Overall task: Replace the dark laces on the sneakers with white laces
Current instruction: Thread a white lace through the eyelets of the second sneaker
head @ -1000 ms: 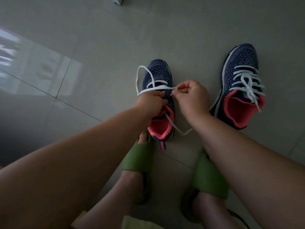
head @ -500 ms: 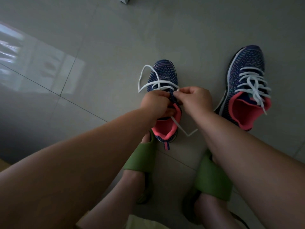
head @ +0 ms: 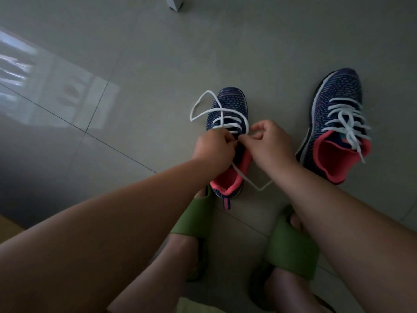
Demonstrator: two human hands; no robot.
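White lace (head: pixel 222 114) half-threaded on the near sneaker (head: pixel 230 141).
Your left hand (head: pixel 213 147) and right hand (head: pixel 269 143) both pinch it over the eyelets; the far sneaker (head: pixel 336 123) sits laced on the floor (head: pixel 135 64).

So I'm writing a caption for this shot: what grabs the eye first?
Both hands, the left hand and right hand, meet mid-frame, pinching a white lace over the half-laced sneaker. To the right, the finished sneaker stands on the grey floor. Green slippers sit below.
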